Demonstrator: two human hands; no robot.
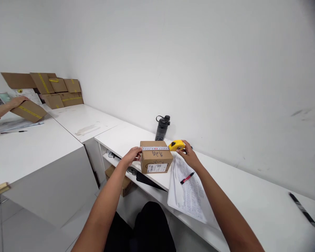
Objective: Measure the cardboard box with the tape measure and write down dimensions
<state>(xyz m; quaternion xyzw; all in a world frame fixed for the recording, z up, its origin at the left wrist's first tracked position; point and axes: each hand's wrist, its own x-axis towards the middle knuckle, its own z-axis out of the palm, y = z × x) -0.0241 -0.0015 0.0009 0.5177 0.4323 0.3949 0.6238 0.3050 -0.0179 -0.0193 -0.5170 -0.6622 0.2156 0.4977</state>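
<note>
A small cardboard box [156, 157] with a white label and handwriting stands on the white table [225, 182]. Across its top edge runs the pulled-out blade of a yellow tape measure [176, 145]. My right hand [189, 154] is closed around the tape measure's case at the box's right side. At the left side, my left hand [132, 155] pinches the blade's end against the box edge. Just right of the box lie printed sheets [189, 196], with a red and black pen [187, 178] on top.
A dark bottle [162, 128] stands behind the box by the wall. A black marker [303, 210] lies at the far right. On the left table, another person's hand [18, 101] holds a carton [28, 110]. Several taped cartons [55, 87] are stacked behind it.
</note>
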